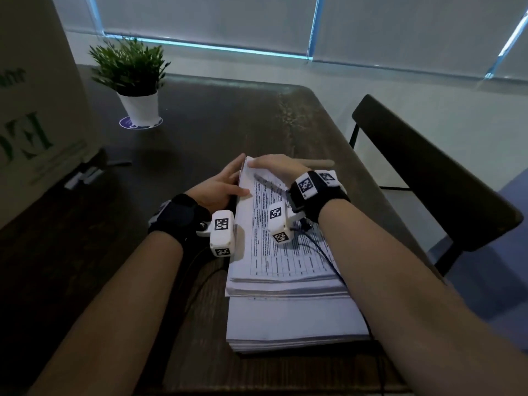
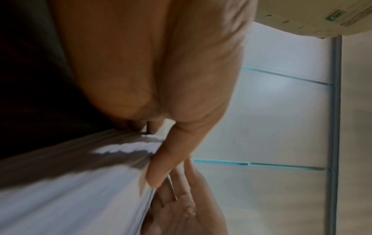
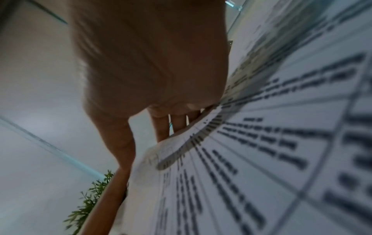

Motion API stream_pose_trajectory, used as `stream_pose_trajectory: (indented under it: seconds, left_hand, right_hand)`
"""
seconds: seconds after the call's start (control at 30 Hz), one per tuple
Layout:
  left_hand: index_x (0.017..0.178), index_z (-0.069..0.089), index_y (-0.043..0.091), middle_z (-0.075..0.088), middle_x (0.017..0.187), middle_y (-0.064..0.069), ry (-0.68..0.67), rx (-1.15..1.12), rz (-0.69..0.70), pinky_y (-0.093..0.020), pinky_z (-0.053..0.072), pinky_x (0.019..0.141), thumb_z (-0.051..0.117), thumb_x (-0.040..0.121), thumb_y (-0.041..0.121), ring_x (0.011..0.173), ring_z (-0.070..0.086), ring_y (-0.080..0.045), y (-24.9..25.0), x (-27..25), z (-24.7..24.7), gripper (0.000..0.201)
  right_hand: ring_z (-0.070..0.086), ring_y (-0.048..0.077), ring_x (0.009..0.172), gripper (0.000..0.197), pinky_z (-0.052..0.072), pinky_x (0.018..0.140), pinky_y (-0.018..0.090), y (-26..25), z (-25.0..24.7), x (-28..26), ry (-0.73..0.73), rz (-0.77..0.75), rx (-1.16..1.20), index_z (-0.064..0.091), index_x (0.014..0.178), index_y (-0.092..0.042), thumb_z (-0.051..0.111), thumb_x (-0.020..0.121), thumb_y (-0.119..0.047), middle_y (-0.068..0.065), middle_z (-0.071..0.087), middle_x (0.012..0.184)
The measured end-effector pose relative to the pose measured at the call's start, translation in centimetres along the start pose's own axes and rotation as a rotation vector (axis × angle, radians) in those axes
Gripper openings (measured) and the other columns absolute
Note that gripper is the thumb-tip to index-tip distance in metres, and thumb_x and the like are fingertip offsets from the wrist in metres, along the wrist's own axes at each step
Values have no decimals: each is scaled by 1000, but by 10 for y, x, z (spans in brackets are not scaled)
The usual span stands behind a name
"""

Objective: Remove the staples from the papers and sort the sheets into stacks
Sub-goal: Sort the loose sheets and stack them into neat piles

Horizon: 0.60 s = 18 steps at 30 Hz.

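Note:
A thick pile of printed papers (image 1: 285, 252) lies on the dark wooden table (image 1: 200, 132), with lower bundles sticking out toward me. My left hand (image 1: 220, 184) grips the top bundle's far left corner, thumb on the printed page and fingers round the edge. My right hand (image 1: 274, 165) holds the same bundle's far edge, fingers curled over it. That corner is lifted a little. In the left wrist view my thumb (image 2: 167, 159) presses the sheet edges (image 2: 70, 182). The right wrist view shows the printed table page (image 3: 261, 159) under my right hand (image 3: 151, 63). No staple is visible.
A potted plant (image 1: 134, 81) stands at the far left, and a big cardboard box (image 1: 34, 110) fills the left edge with small items (image 1: 85, 175) at its foot. A wooden stick (image 1: 317, 162) lies just behind my right hand. A black chair (image 1: 428, 172) stands to the right.

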State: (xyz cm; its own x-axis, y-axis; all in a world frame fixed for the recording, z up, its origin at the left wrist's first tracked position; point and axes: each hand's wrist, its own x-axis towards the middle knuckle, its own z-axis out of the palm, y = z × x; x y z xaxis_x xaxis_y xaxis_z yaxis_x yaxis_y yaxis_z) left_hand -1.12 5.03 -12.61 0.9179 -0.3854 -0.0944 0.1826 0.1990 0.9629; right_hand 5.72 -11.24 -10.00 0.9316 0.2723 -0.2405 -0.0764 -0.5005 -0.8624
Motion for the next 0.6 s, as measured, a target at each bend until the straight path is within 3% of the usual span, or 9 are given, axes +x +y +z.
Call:
stream_pose_trajectory:
  seconds: [0.07, 0.13, 0.2, 0.27, 0.33, 0.4, 0.47, 0.53, 0.6]
  left_hand:
    - [147, 17, 42, 43, 137, 1, 0, 11, 1, -37, 51, 91, 42, 83, -23, 122, 50, -23, -2, 0, -1, 94]
    - [145, 20, 43, 53, 126, 6, -27, 35, 10, -35, 55, 85, 43, 83, -22, 113, 58, -18, -4, 3, -4, 93]
    - [142, 34, 33, 66, 113, 7, -62, 68, -8, -32, 57, 79, 40, 86, -21, 100, 66, -14, -4, 3, -6, 79]
    - [142, 41, 18, 68, 111, 1, -64, 86, -51, -31, 57, 80, 38, 88, -20, 95, 68, -15, -6, 6, -8, 66]
    - [139, 44, 11, 67, 111, -3, -52, 90, -78, -31, 57, 79, 39, 88, -19, 92, 69, -16, -7, 8, -9, 59]
    - [134, 48, 11, 69, 107, -5, -51, 73, -99, -33, 57, 82, 41, 88, -18, 94, 68, -19, -8, 8, -12, 55]
    - [127, 53, 5, 69, 106, -7, -86, 111, -96, -33, 55, 84, 44, 87, -17, 97, 66, -21, -7, 7, -14, 46]
    - [116, 56, 4, 71, 90, -1, -89, 202, -94, -22, 56, 67, 42, 87, -18, 80, 68, -11, -1, 2, -10, 39]
    - [131, 47, 6, 68, 96, -7, -87, 158, -93, -21, 54, 59, 37, 87, -18, 72, 69, -11, 0, 2, -12, 51]
  right_hand:
    - [64, 22, 110, 43, 47, 104, 46, 4, -1, -6, -5, -52, 23, 66, 120, -19, 69, 84, -44, 5, 67, 120]
    - [62, 23, 114, 38, 45, 106, 46, 12, -6, -11, -15, -89, 103, 64, 123, -18, 68, 89, -34, 7, 66, 123]
    - [59, 22, 118, 41, 44, 106, 45, 19, -10, -17, 16, -145, 236, 64, 124, -19, 71, 86, -31, 8, 63, 129]
    - [53, 20, 123, 44, 42, 105, 43, 14, -15, -28, 105, -225, 419, 65, 121, -23, 75, 80, -35, 4, 61, 132]
    - [59, 14, 111, 43, 44, 95, 33, -4, -22, -48, 99, -312, 455, 65, 114, -22, 78, 76, -39, -1, 66, 119]
    - [65, 13, 99, 25, 48, 91, 33, -33, -25, -78, -32, -343, 275, 65, 110, -18, 68, 88, -30, 1, 69, 109]
    - [67, 18, 101, 22, 51, 93, 35, -58, -16, -111, -305, -298, -63, 65, 111, -17, 63, 92, -27, 5, 69, 112]
    - [66, 16, 106, 34, 54, 94, 35, -71, 4, -136, -558, -164, -540, 63, 115, -26, 67, 84, -39, -2, 66, 117]
    - [60, 12, 108, 41, 52, 96, 37, -70, 27, -150, -617, -99, -955, 60, 115, -37, 71, 79, -52, -13, 59, 116]
